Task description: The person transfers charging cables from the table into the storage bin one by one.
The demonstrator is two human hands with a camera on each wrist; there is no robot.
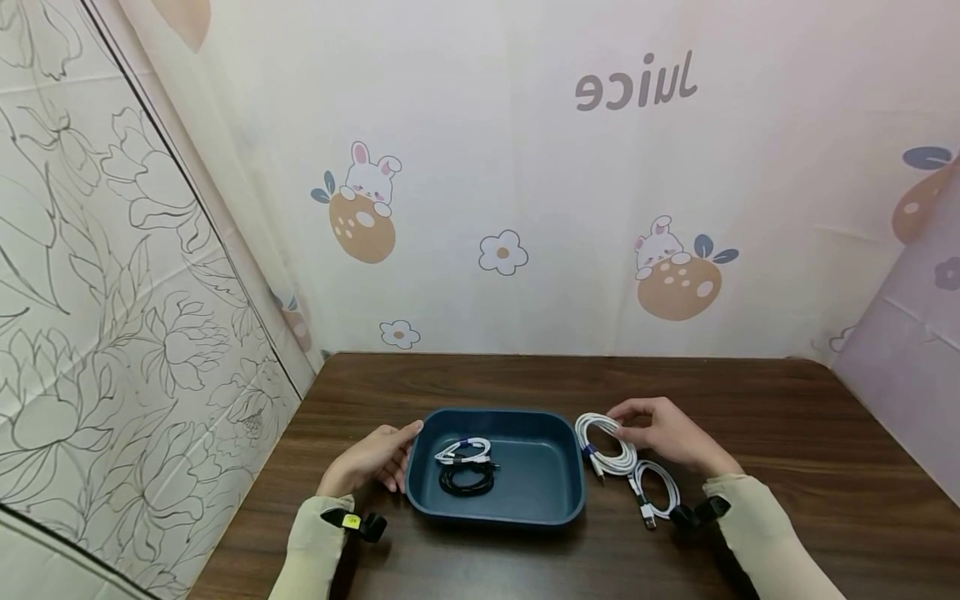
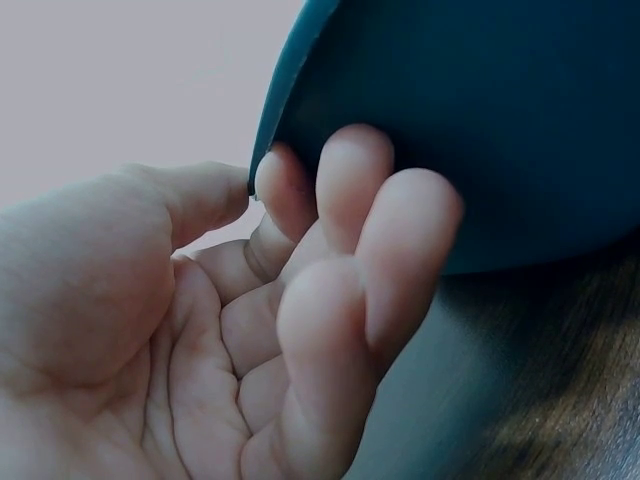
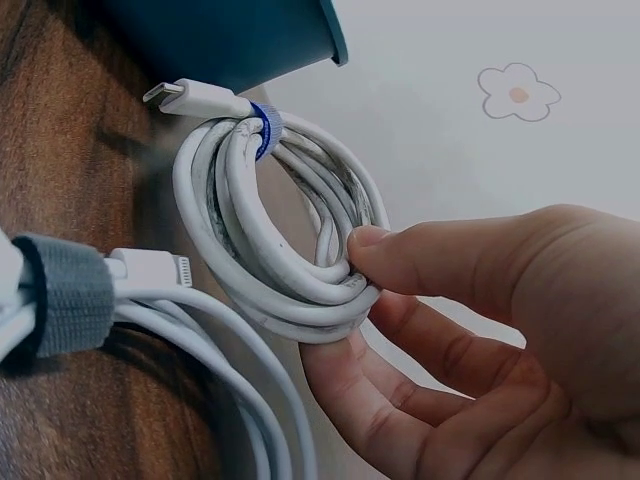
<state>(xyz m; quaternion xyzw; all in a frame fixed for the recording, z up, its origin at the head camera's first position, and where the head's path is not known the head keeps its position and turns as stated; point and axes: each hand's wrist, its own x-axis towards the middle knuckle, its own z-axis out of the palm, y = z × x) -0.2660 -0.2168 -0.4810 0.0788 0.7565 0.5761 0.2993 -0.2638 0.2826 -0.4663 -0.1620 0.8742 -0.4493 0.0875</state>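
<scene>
My left hand [image 1: 378, 458] grips the left rim of a dark teal tray [image 1: 540, 475]; in the left wrist view the rim [image 2: 268, 125] lies between thumb and forefinger, the other fingers curled against the outer wall. My right hand [image 1: 670, 433] pinches a thick coiled white charging cable [image 1: 618, 458] beside the tray's right wall. In the right wrist view this coil [image 3: 275, 290] is tilted up between thumb and fingers, with a blue strap [image 3: 268, 130] near its metal plug [image 3: 165, 93].
Inside the tray, at the left, lie a white coiled cable [image 1: 462, 451] and a black coiled cable [image 1: 467, 482]. Another white cable [image 1: 660, 492] with a dark strap lies on the brown wooden table [image 1: 750, 417] below my right hand. A printed curtain [image 1: 510, 167] hangs behind.
</scene>
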